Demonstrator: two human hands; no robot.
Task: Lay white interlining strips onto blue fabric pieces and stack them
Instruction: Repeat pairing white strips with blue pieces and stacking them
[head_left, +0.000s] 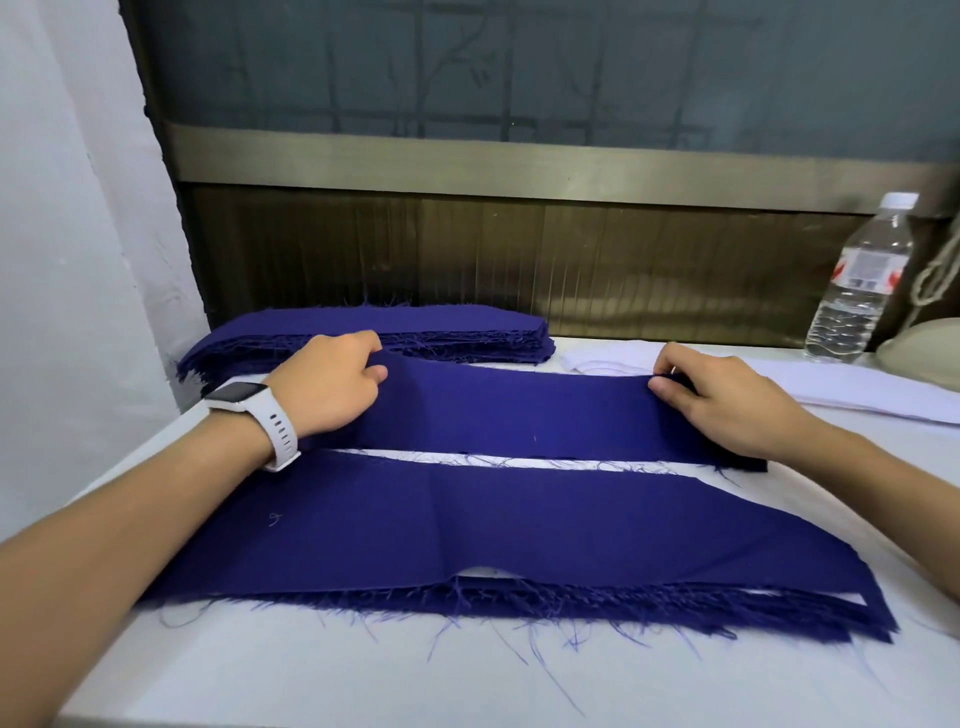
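A long blue fabric piece (519, 415) stretches across the middle of the white table. My left hand (332, 384) pinches its far left edge and my right hand (727, 402) pinches its far right edge. Nearer to me lies a stack of blue pieces (467, 540) with frayed threads, with slivers of white interlining showing along its edges. A thick pile of blue fabric pieces (415, 332) sits at the back left. White interlining strips (831, 387) lie at the back right, behind my right hand.
A clear plastic water bottle (862, 280) stands at the back right by the wall. A beige object with a cord (919, 348) sits beside it. The white table (260, 670) shows loose blue threads near its front edge. A white watch is on my left wrist.
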